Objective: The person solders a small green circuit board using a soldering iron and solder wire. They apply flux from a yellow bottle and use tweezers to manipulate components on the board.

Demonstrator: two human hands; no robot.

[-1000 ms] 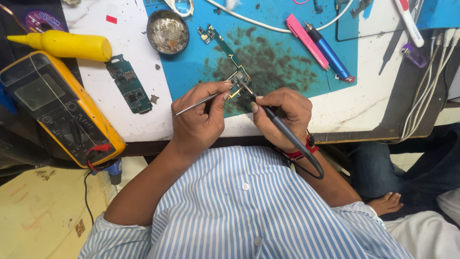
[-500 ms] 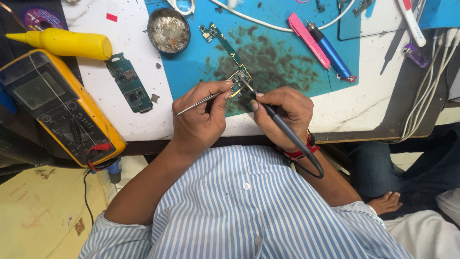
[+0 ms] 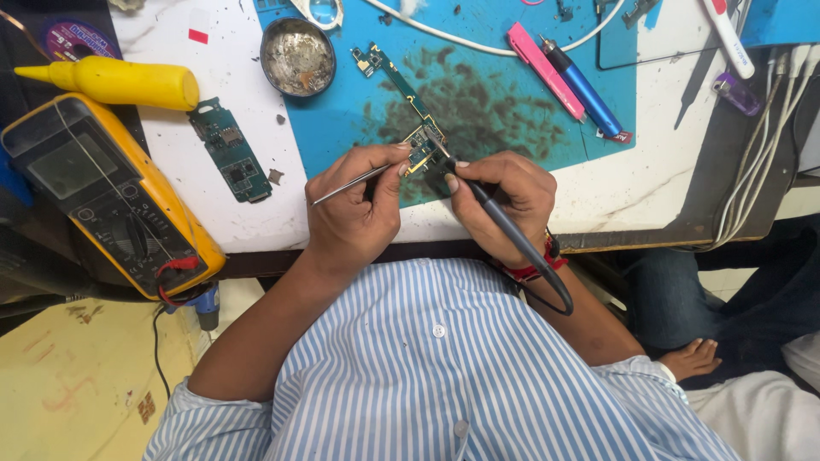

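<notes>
White worktable (image 3: 256, 222), yellowish floor (image 3: 68, 384)

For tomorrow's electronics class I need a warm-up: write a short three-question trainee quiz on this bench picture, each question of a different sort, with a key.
1. True or false: the left hand holds the tweezers.
2. Multiple choice: the yellow multimeter lies a) left of the hands, b) right of the hands, c) on the blue mat.
3. Fill in: the right hand holds a dark ____ iron to the narrow circuit board.

Key
1. True.
2. a; it lies at the bench's left edge, below the yellow bottle.
3. Soldering; its tip meets the board near the tweezers' tip.
</notes>
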